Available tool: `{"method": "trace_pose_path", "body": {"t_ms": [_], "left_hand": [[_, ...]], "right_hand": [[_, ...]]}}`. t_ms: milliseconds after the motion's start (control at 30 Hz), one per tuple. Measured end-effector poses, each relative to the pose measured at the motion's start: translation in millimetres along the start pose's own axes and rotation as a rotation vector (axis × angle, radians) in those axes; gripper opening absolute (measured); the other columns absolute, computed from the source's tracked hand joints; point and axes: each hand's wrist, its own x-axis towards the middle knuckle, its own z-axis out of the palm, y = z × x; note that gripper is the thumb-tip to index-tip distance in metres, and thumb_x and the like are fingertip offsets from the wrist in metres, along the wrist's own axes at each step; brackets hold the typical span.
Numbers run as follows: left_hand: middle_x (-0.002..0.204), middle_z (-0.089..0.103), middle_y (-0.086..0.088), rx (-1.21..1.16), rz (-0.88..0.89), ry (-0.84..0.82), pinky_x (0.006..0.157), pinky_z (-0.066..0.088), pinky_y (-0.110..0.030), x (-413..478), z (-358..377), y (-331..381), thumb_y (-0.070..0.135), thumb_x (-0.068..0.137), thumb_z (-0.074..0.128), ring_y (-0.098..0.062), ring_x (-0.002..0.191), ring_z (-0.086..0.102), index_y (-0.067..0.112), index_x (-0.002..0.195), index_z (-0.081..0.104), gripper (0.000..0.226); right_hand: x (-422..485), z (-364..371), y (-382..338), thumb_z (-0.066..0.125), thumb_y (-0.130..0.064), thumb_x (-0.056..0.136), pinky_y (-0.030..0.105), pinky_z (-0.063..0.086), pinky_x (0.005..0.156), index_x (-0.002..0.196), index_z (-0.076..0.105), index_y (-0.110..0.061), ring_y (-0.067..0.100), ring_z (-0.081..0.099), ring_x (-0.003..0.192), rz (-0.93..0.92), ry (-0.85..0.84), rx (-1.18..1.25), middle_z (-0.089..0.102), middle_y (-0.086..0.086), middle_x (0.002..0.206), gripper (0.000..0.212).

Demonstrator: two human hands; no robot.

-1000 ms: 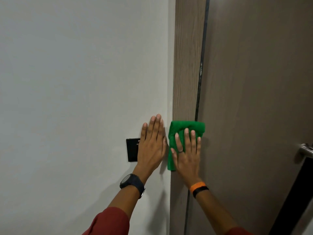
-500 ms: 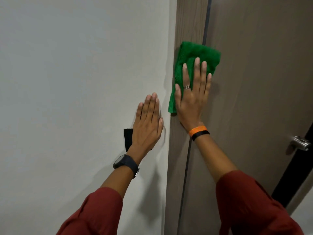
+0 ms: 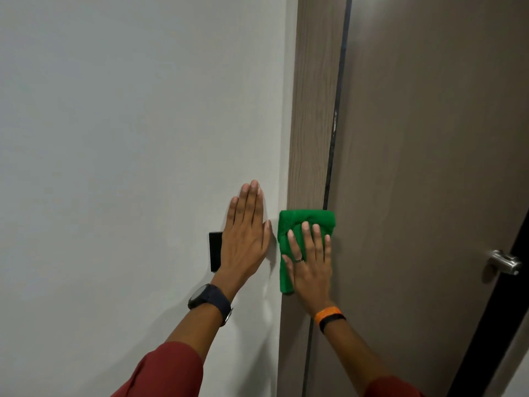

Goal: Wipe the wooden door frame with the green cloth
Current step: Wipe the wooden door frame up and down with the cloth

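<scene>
The wooden door frame (image 3: 313, 116) runs as a vertical brown strip between the white wall and the door. A folded green cloth (image 3: 303, 222) lies flat against the frame at mid height. My right hand (image 3: 310, 262) presses on the cloth with its fingers spread flat, covering the cloth's lower right part. My left hand (image 3: 246, 236) rests flat on the white wall just left of the frame, fingers together, holding nothing.
A black switch plate (image 3: 215, 250) sits on the white wall (image 3: 128, 138), partly under my left hand. The brown door (image 3: 429, 167) stands right of the frame, with a metal handle (image 3: 505, 262) at its right edge and a dark gap beyond it.
My right hand slid the cloth up the frame, then back down to mid height beside my left hand. My left hand stayed flat on the wall.
</scene>
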Motion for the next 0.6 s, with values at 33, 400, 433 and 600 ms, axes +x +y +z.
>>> {"method": "trace_pose_path", "body": {"t_ms": [33,400,433,600], "left_hand": [[0.174,-0.004,-0.016,0.001,-0.002,0.004,0.132,-0.003,-0.042,9.6,-3.4,-1.9,0.028,0.106,0.037,-0.03,0.162,0.001,0.001,0.164,0.001,0.073],[0.174,0.002,-0.017,0.037,0.056,0.107,0.133,0.002,-0.044,80.9,-30.8,-26.3,0.029,0.105,0.039,-0.03,0.162,0.003,0.001,0.164,0.004,0.074],[0.174,0.003,-0.017,0.04,0.06,0.104,0.133,0.004,-0.045,76.1,-29.1,-25.8,0.029,0.105,0.039,-0.03,0.162,0.004,0.001,0.164,0.004,0.074],[0.174,0.006,-0.016,0.079,0.056,0.099,0.132,0.004,-0.044,57.6,-21.8,-25.0,0.032,0.106,0.034,-0.03,0.162,0.007,0.0,0.164,0.01,0.07]], "right_hand": [[26.0,-3.6,3.1,0.03,-0.041,0.112,0.048,-0.004,0.134,0.165,0.001,-0.024,0.027,-0.006,0.162,0.01,0.028,-0.001,-0.009,0.008,0.175,0.063],[179.8,-36.9,15.7,0.029,-0.039,0.113,0.052,0.01,0.133,0.164,0.021,-0.021,0.03,0.008,0.162,0.134,0.172,0.076,0.014,0.013,0.173,0.054],[160.1,-32.5,12.5,0.028,-0.039,0.113,0.053,0.01,0.133,0.165,0.02,-0.021,0.031,0.008,0.162,0.141,0.159,0.088,0.011,0.012,0.174,0.055],[85.2,-17.3,4.6,0.03,-0.039,0.112,0.057,0.017,0.13,0.165,0.015,-0.023,0.032,0.009,0.162,0.108,0.089,0.073,0.006,0.01,0.175,0.057]]}}
